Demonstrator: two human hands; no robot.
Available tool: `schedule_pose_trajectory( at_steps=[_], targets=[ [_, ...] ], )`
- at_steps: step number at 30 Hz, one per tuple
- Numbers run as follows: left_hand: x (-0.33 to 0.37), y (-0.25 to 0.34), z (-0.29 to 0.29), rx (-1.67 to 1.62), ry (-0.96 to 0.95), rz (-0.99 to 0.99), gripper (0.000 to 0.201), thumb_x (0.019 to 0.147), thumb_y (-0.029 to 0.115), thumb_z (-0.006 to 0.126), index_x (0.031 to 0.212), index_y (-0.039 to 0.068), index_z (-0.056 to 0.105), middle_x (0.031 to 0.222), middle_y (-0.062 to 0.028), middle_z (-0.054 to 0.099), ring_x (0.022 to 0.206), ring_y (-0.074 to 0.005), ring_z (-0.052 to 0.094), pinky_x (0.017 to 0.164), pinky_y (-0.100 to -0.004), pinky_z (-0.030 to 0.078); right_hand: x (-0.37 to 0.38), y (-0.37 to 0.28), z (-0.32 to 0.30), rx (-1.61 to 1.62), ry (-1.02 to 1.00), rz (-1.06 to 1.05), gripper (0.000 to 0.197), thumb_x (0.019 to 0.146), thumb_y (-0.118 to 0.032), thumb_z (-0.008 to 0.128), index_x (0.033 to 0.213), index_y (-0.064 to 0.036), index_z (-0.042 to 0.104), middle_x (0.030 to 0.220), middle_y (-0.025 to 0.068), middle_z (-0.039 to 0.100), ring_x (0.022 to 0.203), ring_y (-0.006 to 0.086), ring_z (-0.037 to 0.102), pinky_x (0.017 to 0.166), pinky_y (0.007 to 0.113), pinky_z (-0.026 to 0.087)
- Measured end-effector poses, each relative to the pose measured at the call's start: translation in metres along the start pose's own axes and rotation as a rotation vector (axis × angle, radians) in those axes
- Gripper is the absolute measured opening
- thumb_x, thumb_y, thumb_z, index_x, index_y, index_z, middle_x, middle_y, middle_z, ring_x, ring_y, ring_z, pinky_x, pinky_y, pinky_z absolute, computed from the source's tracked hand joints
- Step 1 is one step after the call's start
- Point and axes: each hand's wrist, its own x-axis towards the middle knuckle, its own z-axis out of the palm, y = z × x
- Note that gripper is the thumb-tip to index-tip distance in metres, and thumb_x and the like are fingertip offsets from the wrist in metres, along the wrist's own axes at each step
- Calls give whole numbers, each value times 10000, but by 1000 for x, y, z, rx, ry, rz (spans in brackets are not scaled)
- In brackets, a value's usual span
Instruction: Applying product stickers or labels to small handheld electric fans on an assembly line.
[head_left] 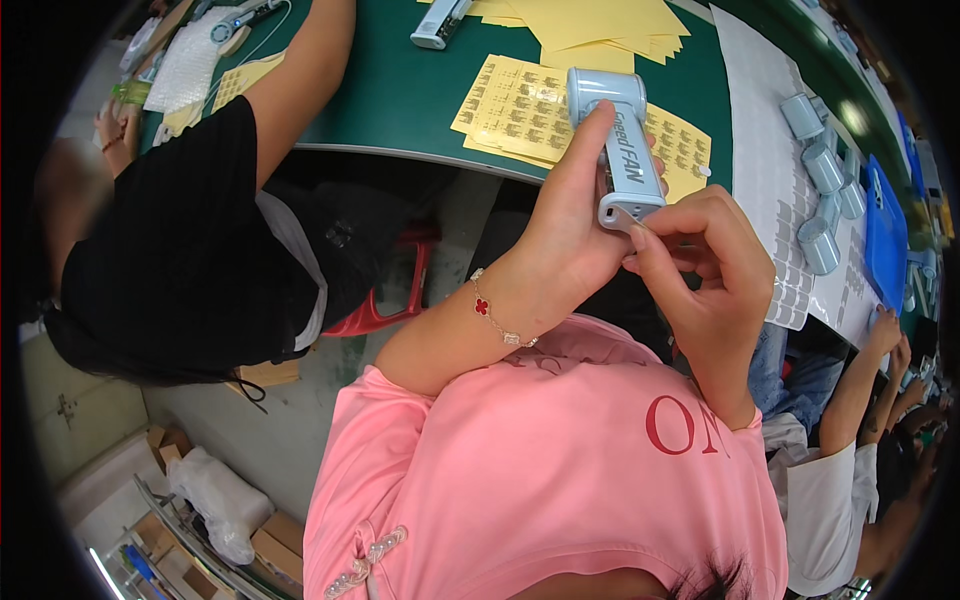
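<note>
My left hand [565,225] is wrapped round a light blue handheld fan [630,150], its thumb along the side. The fan's round head points away from me and printing runs down its handle. At the handle's near end, my right hand [715,255] pinches a small thin pale piece [626,217] between thumb and forefinger. That piece touches or lies very close to the end face; I cannot tell whether it is stuck there. Beyond the fan, yellow sticker sheets [515,105] with rows of dark print lie on the green table [385,95].
Plain yellow sheets [610,25] and another light blue fan [440,25] lie farther back. Several light blue fan parts [822,165] rest on white sheeting [745,90] at right, beside a blue tray [885,235]. A person in black [190,240] sits at left; others work at right.
</note>
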Motion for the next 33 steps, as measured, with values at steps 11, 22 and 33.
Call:
schedule_pose_trajectory(
  at_steps=[11,22,33],
  targets=[
    [1,-6,-5,18,40,118,461,891,404,488,1081,-15,478,853,-84,535,774,-178,523,697,-298,469,-2,1,4,-60,41,20,137,693,51,669,776,-4,575,752,52,560,606,115,586,521,202,501],
    [-17,-10,0,-6,6,54,482,891,426,462,1134,11,482,871,-52,528,798,-152,520,716,-280,445,-9,19,0,4,31,6,397,734,-88,704,1116,-69,599,763,45,594,531,46,503,459,187,397],
    [9,25,-12,567,-238,94,581,914,506,373,1159,-12,471,861,-112,573,843,-192,584,764,-312,494,4,13,-12,-538,-153,-465,357,681,-107,703,1034,-105,653,621,31,507,530,192,516,485,294,417]
  ],
)
